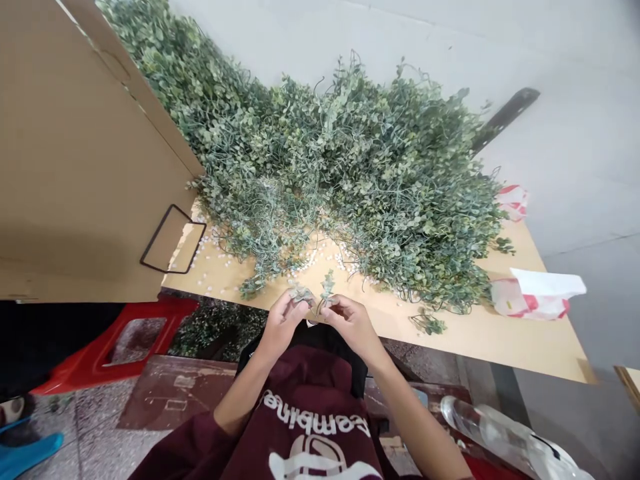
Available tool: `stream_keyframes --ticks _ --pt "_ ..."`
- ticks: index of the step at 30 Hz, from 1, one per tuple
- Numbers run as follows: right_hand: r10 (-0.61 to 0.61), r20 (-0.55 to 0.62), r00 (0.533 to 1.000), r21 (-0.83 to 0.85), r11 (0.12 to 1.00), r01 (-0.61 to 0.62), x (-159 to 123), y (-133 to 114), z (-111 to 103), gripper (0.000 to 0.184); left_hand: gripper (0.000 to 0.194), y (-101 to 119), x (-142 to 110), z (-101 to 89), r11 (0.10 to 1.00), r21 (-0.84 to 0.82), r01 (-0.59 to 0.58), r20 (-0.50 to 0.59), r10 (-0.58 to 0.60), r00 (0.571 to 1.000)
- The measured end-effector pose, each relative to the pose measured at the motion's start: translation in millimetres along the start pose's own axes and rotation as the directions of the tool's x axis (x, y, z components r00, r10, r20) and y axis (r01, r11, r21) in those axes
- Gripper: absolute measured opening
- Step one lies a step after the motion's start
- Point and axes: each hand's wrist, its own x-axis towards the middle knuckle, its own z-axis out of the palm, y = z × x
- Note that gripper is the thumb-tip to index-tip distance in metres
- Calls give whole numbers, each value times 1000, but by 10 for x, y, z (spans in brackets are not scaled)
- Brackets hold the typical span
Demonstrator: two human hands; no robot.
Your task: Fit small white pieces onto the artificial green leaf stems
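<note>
Across the chest of the maroon sweatshirt [300, 437], at the bottom center of the frame, upside-down white lettering [316, 415] seems to read "combine", its first letters unsure. Below it, a white logo [320, 463] runs off the frame's edge, unreadable.

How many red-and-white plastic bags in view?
2. One bag sits just past the right edge of the foliage; the other bag lies nearer, at the right edge of the table. More could be hidden under the foliage.

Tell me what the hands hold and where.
The left hand pinches a leafy sprig and the right hand another sprig, each near its stem end, in the fingertips.
</note>
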Motion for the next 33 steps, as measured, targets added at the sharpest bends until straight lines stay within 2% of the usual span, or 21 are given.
stream_keyframes --ticks 3,6,8,12,14,17,18,20,22,24,29,33 --pt "43 21 999 -71 997 -41 24 130 57 22 29 -88 -16 -38 999 -19 35 33 -35 999" --pt "3 34 999 -208 978 4 62 125 96 19 35 -183 23 -91 989 18 149 7 -149 989" --pt "-40 99 994 -291 954 68 91 55 112 16 35 -231 63 -122 980 24 196 -46 -195 980" --pt "-78 288 954 -312 935 171 168 -104 106 16 32 -252 125 -175 980 -99 175 -157 -189 969" --pt "-46 353 935 -279 948 152 248 -116 61 14 33 -226 139 -212 971 -172 169 -141 -194 971" --pt "87 417 905 -213 977 4 459 -23 -59 11 34 -157 136 -279 967 -163 198 -41 -207 977" --pt "140 409 902 -197 978 -63 550 24 -101 10 36 -131 131 -298 968 -137 209 -4 -211 977" --pt "227 280 933 -194 965 -176 739 112 -168 6 41 -87 119 -317 973 -85 215 61 -211 976" --pt "228 111 967 -215 956 -200 911 170 -191 8 44 -64 114 -312 978 -65 200 125 -191 974" --pt "183 27 983 -279 945 -169 1040 186 -168 12 41 -71 122 -291 979 -79 186 176 -170 970" --pt "88 19 996 -556 829 -62 1176 116 -33 5 35 -150 173 -242 981 -87 175 224 -152 963" --pt "11 12 1000 -720 694 1 1194 59 15 13 35 -209 194 -211 979 -76 191 274 -163 948"
